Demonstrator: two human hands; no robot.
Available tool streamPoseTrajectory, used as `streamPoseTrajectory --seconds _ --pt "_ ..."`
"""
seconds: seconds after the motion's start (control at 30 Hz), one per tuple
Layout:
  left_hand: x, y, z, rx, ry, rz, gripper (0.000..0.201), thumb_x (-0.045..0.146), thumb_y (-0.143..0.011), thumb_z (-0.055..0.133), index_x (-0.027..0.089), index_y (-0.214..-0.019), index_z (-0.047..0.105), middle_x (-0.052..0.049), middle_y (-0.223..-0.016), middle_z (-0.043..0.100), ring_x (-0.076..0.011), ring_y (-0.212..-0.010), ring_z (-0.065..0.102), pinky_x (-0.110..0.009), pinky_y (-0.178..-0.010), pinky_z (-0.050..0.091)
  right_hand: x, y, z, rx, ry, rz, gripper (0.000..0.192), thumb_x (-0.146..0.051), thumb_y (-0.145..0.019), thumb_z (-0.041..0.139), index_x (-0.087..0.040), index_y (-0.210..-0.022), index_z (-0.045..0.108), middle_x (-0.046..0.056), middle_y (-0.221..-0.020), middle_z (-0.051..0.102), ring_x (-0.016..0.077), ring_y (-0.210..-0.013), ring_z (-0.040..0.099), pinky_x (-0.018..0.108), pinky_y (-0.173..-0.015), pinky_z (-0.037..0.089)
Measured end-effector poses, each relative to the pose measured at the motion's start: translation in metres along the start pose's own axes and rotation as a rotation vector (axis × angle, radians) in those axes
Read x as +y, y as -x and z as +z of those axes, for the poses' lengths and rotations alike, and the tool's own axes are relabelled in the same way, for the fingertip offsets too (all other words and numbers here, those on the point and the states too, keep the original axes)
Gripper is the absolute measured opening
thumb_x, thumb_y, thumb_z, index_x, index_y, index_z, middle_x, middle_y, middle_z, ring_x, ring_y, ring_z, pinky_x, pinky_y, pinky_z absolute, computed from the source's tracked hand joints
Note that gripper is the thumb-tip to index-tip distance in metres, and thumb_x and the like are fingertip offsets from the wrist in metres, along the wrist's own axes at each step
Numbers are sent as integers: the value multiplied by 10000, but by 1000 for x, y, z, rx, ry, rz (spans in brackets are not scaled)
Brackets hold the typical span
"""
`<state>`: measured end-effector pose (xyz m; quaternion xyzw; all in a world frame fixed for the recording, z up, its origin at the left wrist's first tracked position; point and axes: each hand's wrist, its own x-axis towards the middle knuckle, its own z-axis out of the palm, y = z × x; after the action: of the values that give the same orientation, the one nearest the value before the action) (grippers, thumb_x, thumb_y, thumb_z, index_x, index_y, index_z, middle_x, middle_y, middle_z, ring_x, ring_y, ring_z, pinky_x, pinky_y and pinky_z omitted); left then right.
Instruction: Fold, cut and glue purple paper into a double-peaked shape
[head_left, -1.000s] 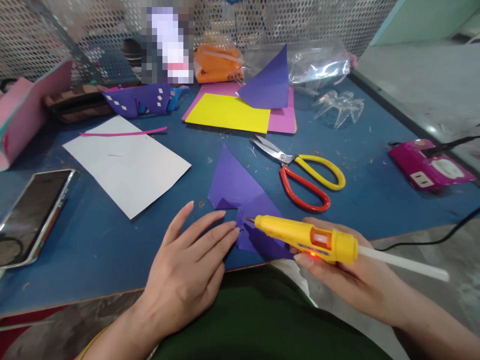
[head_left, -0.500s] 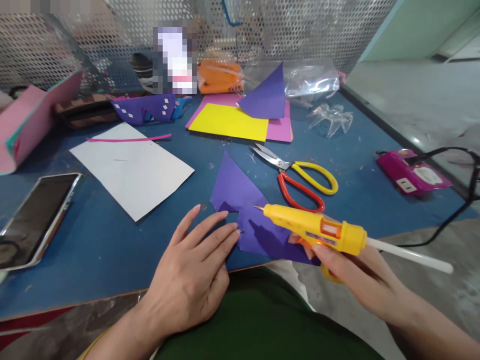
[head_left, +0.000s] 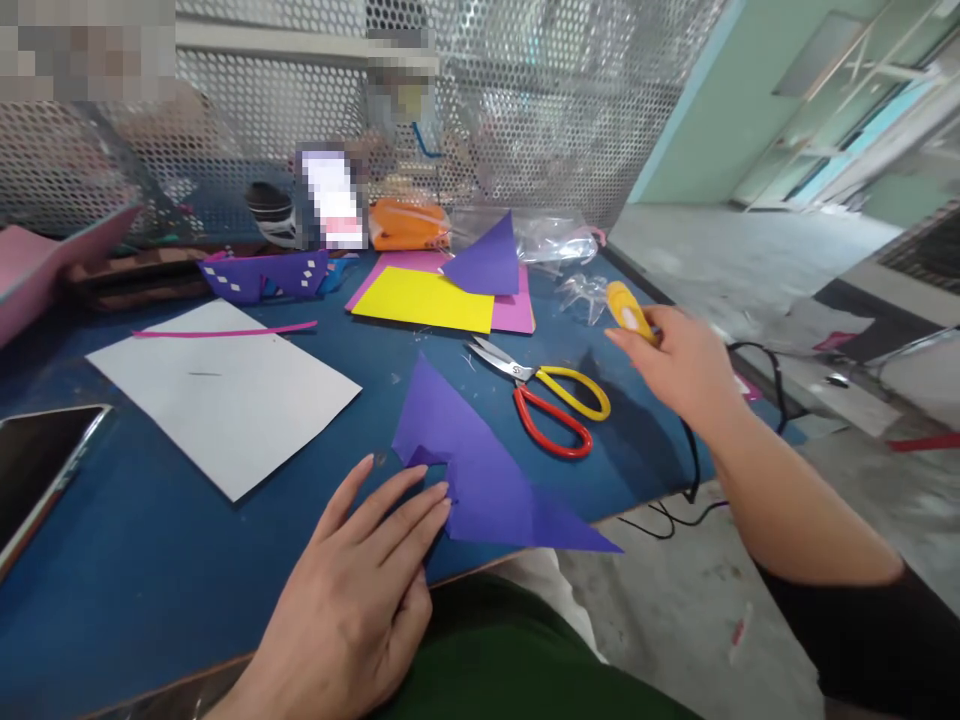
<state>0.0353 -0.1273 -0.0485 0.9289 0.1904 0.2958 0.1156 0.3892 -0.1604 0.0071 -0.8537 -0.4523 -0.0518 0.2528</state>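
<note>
Head view: blue worktop (head_left: 172, 560), scratched and littered with small scraps, backed by a perforated metal screen (head_left: 525, 130). Beyond the right hand (head_left: 690, 370), grey floor (head_left: 675, 600) and a pale green wall (head_left: 690, 130).

Purple paper (head_left: 480, 480) lies on the worktop between the hands, nearer the left hand (head_left: 352, 580). Outline angular: one point aims away from the person; a longer point, a shade darker, runs out below the right hand and overhangs the front edge. Small folded notch just ahead of the left fingertips. Surface matt, lightly creased.

Left hand: palm down, fingers extended and slightly parted, fingertips touching the paper's near-left edge. Right hand: raised, well apart from the paper, fingers wrapped around a yellow glue gun (head_left: 626, 305), partly hidden by the grip and blurred.

Between the hands, farther out: scissors (head_left: 523, 373), blades slightly parted, one red and one yellow handle. Ahead and left of the left hand: white sheet (head_left: 232, 420) with a magenta strip (head_left: 225, 331) across it. Farther ahead of both hands: yellow sheet (head_left: 420, 300) on pink sheets (head_left: 517, 318), purple offcut (head_left: 491, 265) on top.
</note>
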Motion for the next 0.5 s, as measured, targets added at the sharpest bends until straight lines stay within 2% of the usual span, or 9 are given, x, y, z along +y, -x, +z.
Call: streamPoseTrajectory --seconds 0.1,0.2,0.37,0.5 --pt "0 0 0 -6 -7 3 392 159 -909 508 192 -1259 684 -24 -1293 715 -247 -1320 559 -491 -1262 185 8 -45 16 14 206 24 331 -404 -898 652 -110 -1048 677 212 -1099 635 348 -997 640 439 -824 475" --pt "-1 1 1 -17 -8 9 404 166 -908 507 196 -1274 677 -22 -1307 707 -246 -1324 555 -489 -1264 177 10 -75 27 -32 306 40 356 -362 -911 670 -44 -1072 679 269 -1172 613 367 -1055 641 461 -870 491" --pt "-2 1 2 -2 -10 3 424 138 -899 501 195 -1283 671 -23 -1302 710 -229 -1307 568 -484 -1265 187 11 -90 34 -107 392 12 363 -395 -969 630 -170 -1254 613 105 -1275 626 242 -1080 647 454 -912 553" --pt "0 1 0 -21 -9 1 464 127 -876 504 205 -1306 659 -14 -1297 712 -235 -1299 574 -501 -1265 193 15 -86 33 -116 427 -12 369 -393 -966 636 -178 -1265 605 98 -1287 619 239 -1089 642 459 -921 552"
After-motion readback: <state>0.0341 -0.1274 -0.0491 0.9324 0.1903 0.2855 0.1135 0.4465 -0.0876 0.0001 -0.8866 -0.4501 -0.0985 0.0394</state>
